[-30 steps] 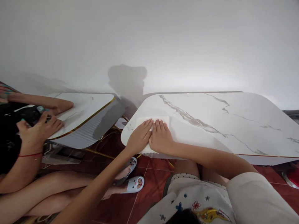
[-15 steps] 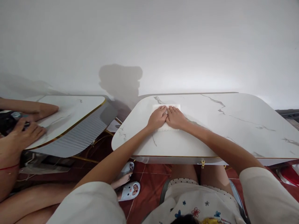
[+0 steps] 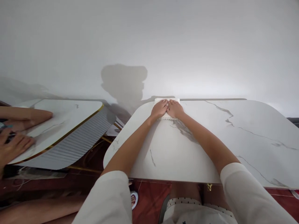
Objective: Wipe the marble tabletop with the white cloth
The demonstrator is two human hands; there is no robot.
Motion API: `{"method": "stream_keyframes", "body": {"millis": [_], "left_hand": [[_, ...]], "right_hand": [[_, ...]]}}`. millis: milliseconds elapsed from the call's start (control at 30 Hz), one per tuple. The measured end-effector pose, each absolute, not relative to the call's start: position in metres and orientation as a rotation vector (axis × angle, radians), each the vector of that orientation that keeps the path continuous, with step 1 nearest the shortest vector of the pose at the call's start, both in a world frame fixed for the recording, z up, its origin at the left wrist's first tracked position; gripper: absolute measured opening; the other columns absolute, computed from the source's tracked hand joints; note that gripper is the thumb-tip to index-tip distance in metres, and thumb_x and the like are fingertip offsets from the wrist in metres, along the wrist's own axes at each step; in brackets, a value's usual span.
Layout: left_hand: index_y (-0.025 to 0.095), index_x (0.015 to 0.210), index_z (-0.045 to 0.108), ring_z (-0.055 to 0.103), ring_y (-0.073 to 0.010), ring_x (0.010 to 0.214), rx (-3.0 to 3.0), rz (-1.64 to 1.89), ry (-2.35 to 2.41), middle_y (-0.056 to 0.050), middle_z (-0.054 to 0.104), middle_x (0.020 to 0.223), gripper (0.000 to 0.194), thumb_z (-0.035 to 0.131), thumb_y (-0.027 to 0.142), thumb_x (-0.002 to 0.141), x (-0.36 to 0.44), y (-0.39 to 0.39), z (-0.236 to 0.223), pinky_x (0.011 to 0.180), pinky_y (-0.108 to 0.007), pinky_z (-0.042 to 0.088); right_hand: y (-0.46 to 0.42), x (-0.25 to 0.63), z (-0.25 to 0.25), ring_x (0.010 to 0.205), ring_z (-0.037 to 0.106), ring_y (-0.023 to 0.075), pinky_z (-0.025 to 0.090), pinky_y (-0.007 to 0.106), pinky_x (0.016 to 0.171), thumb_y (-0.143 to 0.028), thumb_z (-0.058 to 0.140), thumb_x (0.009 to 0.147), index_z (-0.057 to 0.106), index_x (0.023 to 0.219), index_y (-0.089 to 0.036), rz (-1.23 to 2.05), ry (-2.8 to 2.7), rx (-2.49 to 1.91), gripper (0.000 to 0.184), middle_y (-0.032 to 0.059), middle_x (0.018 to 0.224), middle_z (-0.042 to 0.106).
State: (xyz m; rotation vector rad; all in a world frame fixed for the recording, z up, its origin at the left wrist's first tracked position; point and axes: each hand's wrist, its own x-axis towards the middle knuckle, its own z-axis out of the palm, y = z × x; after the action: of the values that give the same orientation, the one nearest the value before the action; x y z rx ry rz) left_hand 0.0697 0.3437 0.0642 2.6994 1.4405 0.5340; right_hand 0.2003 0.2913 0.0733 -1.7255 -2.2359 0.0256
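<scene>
Both my hands lie flat, side by side, on a folded white cloth [image 3: 167, 116] with a scalloped near edge. My left hand [image 3: 159, 109] presses on its left half, fingers stretched forward. Resting on the right half is my right hand [image 3: 175, 109], with its thumb side touching the left. The cloth is at the far edge of a white marble-patterned table [image 3: 149, 146], close to the wall. My palms hide much of the cloth.
A second marble-patterned table [image 3: 67, 115] with gold trim and a ribbed side stands to the left. Another person's hand [image 3: 17, 144] holds a dark object there. A grey wall [image 3: 187, 46] rises behind both tables. A gold knob [image 3: 209, 187] sits under my table's front edge.
Both my hands have slid the cloth forward, away from me, to the table's far edge. My view has shifted closer over the table. The other person's hand appears farther left.
</scene>
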Motion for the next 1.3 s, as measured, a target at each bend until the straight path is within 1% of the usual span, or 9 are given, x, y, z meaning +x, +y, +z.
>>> {"method": "stream_keyframes", "body": {"millis": [133, 267, 433, 600, 800, 1000, 1133, 1300], "left_hand": [[0.013, 0.135, 0.046, 0.036, -0.02, 0.135, 2.739, 0.547, 1.404, -0.007, 0.043, 0.145, 0.048, 0.032, 0.022, 0.09, 0.09, 0.363, 0.065, 0.113, -0.033, 0.026], [0.01, 0.133, 0.047, 0.04, -0.0199, 0.132, 2.795, 0.582, 1.287, -0.011, 0.047, 0.141, 0.047, 0.033, 0.021, 0.09, 0.12, 0.365, 0.066, 0.111, -0.032, 0.029], [0.008, 0.138, 0.04, 0.033, -0.0204, 0.137, 2.909, 0.523, 1.096, -0.012, 0.039, 0.147, 0.05, 0.027, 0.021, 0.092, 0.138, 0.34, 0.065, 0.115, -0.036, 0.024], [0.002, 0.139, 0.036, 0.027, -0.0202, 0.14, 2.947, 0.425, 1.009, -0.015, 0.034, 0.149, 0.053, 0.024, 0.022, 0.092, 0.116, 0.293, 0.062, 0.118, -0.037, 0.018], [0.008, 0.14, 0.037, 0.028, -0.0192, 0.139, 2.935, 0.487, 1.057, -0.011, 0.037, 0.148, 0.053, 0.021, 0.024, 0.092, 0.072, 0.212, 0.059, 0.118, -0.038, 0.021], [0.006, 0.14, 0.036, 0.028, -0.0213, 0.139, 2.875, 0.464, 1.251, -0.013, 0.036, 0.148, 0.055, 0.018, 0.027, 0.093, 0.04, 0.116, 0.061, 0.116, -0.041, 0.024], [0.008, 0.141, 0.035, 0.028, -0.0222, 0.139, 2.769, 0.462, 1.392, -0.012, 0.035, 0.149, 0.054, 0.022, 0.028, 0.093, 0.048, 0.072, 0.061, 0.114, -0.042, 0.026], [0.007, 0.142, 0.033, 0.024, -0.0226, 0.141, 2.702, 0.391, 1.321, -0.014, 0.03, 0.151, 0.055, 0.025, 0.027, 0.092, 0.09, 0.054, 0.067, 0.115, -0.041, 0.024]], "right_hand": [[0.306, 0.218, 0.074, 0.138, 0.026, 0.0257, 0.017, 0.036, 0.112, -0.028, 0.026, 0.093, 0.03, 0.144, 0.0, 0.016, -2.224, -1.767, 0.058, 0.0167, 0.151, 0.031], [0.3, 0.241, 0.075, 0.139, 0.026, 0.0269, 0.017, 0.037, 0.112, -0.028, 0.025, 0.094, 0.029, 0.145, 0.001, -0.016, -2.16, -1.87, 0.058, 0.0173, 0.15, 0.031], [0.262, 0.253, 0.074, 0.139, 0.025, 0.0277, 0.017, 0.038, 0.113, -0.028, 0.026, 0.094, 0.028, 0.145, 0.002, -0.06, -2.072, -1.966, 0.059, 0.0183, 0.151, 0.029], [0.21, 0.234, 0.071, 0.139, 0.027, 0.0295, 0.019, 0.041, 0.113, -0.027, 0.027, 0.092, 0.03, 0.143, 0.005, -0.096, -2.05, -1.965, 0.059, 0.0203, 0.149, 0.031], [0.138, 0.195, 0.066, 0.137, 0.03, 0.0327, 0.021, 0.044, 0.112, -0.025, 0.033, 0.09, 0.034, 0.14, 0.009, -0.117, -2.094, -1.867, 0.06, 0.0247, 0.146, 0.034], [0.062, 0.171, 0.062, 0.135, 0.034, 0.0314, 0.023, 0.043, 0.113, -0.024, 0.035, 0.091, 0.039, 0.137, 0.009, -0.177, -2.123, -1.695, 0.057, 0.0255, 0.143, 0.038], [0.023, 0.185, 0.064, 0.136, 0.033, 0.03, 0.026, 0.043, 0.112, -0.024, 0.034, 0.09, 0.042, 0.137, 0.006, -0.167, -2.191, -1.604, 0.056, 0.0225, 0.144, 0.039], [0.003, 0.23, 0.068, 0.136, 0.033, 0.0282, 0.028, 0.042, 0.112, -0.024, 0.034, 0.089, 0.04, 0.139, 0.002, -0.134, -2.224, -1.632, 0.057, 0.019, 0.145, 0.038]]}}
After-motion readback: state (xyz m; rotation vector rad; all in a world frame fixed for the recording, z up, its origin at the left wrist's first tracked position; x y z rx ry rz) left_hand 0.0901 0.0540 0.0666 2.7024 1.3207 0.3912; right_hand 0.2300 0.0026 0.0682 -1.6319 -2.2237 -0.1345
